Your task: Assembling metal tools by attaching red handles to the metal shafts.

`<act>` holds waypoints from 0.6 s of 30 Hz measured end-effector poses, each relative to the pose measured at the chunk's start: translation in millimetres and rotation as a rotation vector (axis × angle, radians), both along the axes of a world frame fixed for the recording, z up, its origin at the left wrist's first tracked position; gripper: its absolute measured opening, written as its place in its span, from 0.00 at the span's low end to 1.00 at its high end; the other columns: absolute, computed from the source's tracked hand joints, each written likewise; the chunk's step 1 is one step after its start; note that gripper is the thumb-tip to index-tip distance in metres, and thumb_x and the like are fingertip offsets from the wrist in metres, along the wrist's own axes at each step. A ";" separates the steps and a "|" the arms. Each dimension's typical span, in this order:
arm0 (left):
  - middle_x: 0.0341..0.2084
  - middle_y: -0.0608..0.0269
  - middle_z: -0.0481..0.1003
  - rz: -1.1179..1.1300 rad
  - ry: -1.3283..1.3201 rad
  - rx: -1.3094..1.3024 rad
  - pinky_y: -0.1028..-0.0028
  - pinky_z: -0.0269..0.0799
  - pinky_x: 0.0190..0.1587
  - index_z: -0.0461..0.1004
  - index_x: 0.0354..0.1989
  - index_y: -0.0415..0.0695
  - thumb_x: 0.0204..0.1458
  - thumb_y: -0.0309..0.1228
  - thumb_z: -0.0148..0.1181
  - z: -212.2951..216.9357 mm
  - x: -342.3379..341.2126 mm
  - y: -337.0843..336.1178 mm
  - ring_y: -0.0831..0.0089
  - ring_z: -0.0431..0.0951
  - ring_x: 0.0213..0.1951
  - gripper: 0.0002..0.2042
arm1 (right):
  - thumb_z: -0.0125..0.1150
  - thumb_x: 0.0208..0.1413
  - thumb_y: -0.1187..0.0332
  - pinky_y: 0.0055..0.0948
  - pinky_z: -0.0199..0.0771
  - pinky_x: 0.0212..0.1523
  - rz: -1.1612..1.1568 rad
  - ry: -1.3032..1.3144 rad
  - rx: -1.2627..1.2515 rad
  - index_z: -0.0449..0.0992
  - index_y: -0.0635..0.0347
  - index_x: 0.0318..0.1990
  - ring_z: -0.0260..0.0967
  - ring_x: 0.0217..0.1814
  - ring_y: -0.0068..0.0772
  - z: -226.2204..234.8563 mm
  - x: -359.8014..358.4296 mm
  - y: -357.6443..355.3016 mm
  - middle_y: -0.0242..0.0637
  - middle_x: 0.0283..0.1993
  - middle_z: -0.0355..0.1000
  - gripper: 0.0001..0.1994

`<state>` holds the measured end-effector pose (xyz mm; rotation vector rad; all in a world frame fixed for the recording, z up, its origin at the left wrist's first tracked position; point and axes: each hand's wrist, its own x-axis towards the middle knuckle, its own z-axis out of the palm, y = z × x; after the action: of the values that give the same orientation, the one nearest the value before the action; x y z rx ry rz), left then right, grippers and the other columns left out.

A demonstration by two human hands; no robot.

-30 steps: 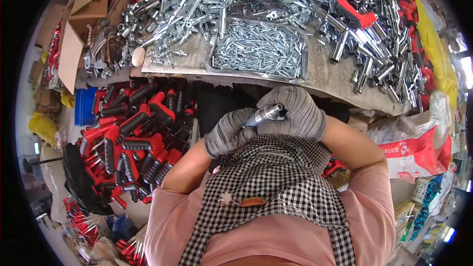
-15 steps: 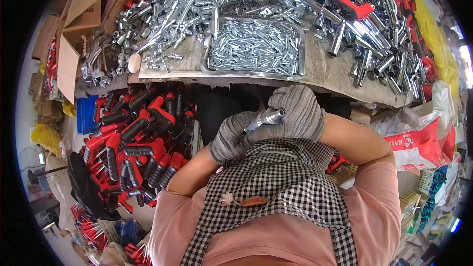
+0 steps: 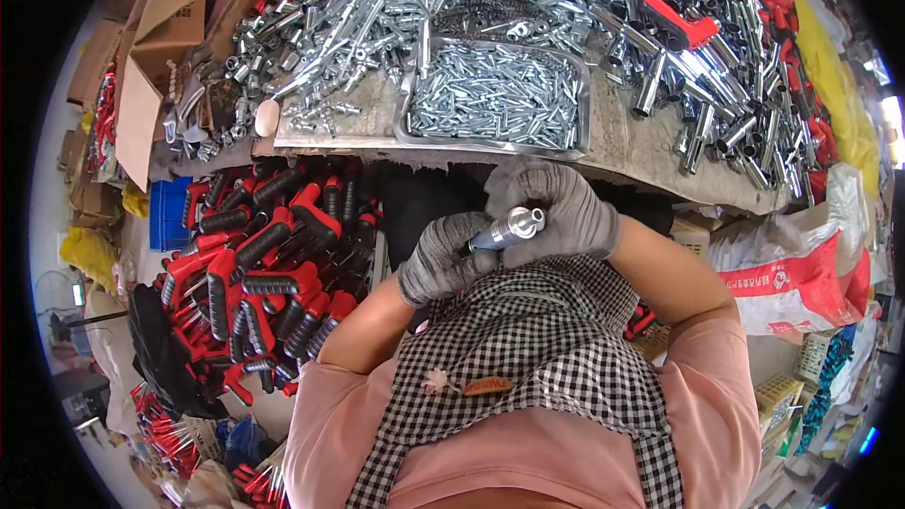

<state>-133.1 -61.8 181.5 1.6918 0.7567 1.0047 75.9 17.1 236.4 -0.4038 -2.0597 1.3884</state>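
Both of my hands wear grey knit gloves and meet in front of my checked apron [image 3: 528, 339]. My left hand [image 3: 443, 259] is closed around the body of a short metal tube fitting [image 3: 509, 228], with a bluish-grey sleeve and a shiny stepped, hollow end. That open end tilts up and to the right. Curled about the shiny end is my right hand [image 3: 556, 212], its thumb below and its fingers behind; the fingertips are partly blurred. Beyond the hands, on the bench edge, sits a metal tray [image 3: 401, 113] of small silver pins.
Loose silver tubes and fittings [image 3: 330, 33] pile up around the tray. One red grip [image 3: 679, 24] lies on the tubes at right. Left of my arm are heaped red-and-black handles [image 3: 273, 254]. A blue bin [image 3: 170, 215], cardboard box [image 3: 141, 66] and red-white sack [image 3: 792, 283] flank the bench.
The fitting has turned so its hollow end faces up more toward the camera. My right fingers have shifted left over it; my left hand keeps its hold.
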 end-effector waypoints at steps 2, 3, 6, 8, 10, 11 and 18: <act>0.36 0.53 0.76 0.056 0.066 0.043 0.69 0.72 0.40 0.71 0.48 0.36 0.52 0.39 0.62 4.4 7.8 -1.9 0.63 0.78 0.38 0.21 | 0.80 0.28 0.61 0.36 0.68 0.50 -0.102 -0.063 -0.027 0.76 0.57 0.36 0.69 0.47 0.36 -6.0 -0.7 -9.5 0.33 0.38 0.73 0.24; 0.37 0.53 0.77 0.147 0.143 0.079 0.70 0.72 0.42 0.72 0.47 0.37 0.51 0.36 0.62 4.7 11.9 -4.6 0.65 0.78 0.39 0.18 | 0.80 0.26 0.61 0.35 0.68 0.48 -0.202 -0.122 -0.055 0.76 0.56 0.34 0.69 0.44 0.36 -8.3 -1.2 -13.4 0.33 0.36 0.72 0.24; 0.38 0.53 0.77 0.227 0.249 0.029 0.71 0.72 0.44 0.73 0.46 0.37 0.51 0.33 0.62 9.7 14.0 -4.6 0.68 0.78 0.40 0.16 | 0.80 0.23 0.60 0.33 0.70 0.46 -0.326 -0.332 0.390 0.75 0.57 0.38 0.70 0.43 0.39 -3.0 9.1 -15.8 0.37 0.39 0.73 0.28; 0.38 0.53 0.77 0.217 0.277 -0.058 0.71 0.72 0.44 0.73 0.46 0.37 0.51 0.34 0.62 19.6 12.1 -0.6 0.68 0.78 0.40 0.17 | 0.80 0.23 0.60 0.34 0.71 0.45 -0.296 -0.546 0.485 0.74 0.58 0.40 0.71 0.44 0.40 7.9 13.2 -14.2 0.40 0.42 0.72 0.31; 0.38 0.53 0.77 0.033 0.109 -0.069 0.72 0.73 0.44 0.72 0.47 0.37 0.52 0.34 0.62 29.9 9.8 7.3 0.69 0.78 0.40 0.17 | 0.79 0.24 0.63 0.36 0.73 0.47 -0.380 -0.368 0.480 0.71 0.59 0.48 0.71 0.48 0.42 29.1 12.8 -8.4 0.44 0.49 0.69 0.36; 0.38 0.53 0.77 0.048 0.103 -0.066 0.72 0.73 0.44 0.72 0.47 0.37 0.52 0.34 0.62 27.0 9.9 10.9 0.69 0.78 0.40 0.17 | 0.75 0.31 0.68 0.38 0.73 0.50 -0.270 -0.310 0.336 0.68 0.59 0.54 0.69 0.52 0.43 44.3 15.8 -6.8 0.46 0.54 0.66 0.35; 0.32 0.53 0.78 -0.116 0.216 0.162 0.70 0.75 0.37 0.75 0.43 0.38 0.45 0.31 0.66 26.2 25.6 32.7 0.63 0.80 0.34 0.17 | 0.72 0.34 0.64 0.37 0.74 0.40 0.010 -0.516 0.783 0.75 0.55 0.45 0.73 0.39 0.41 64.4 51.3 3.9 0.37 0.39 0.74 0.25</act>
<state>-107.5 -29.2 207.7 1.9847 0.7213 0.8299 127.2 21.0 300.8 -0.4255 -2.8089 0.3996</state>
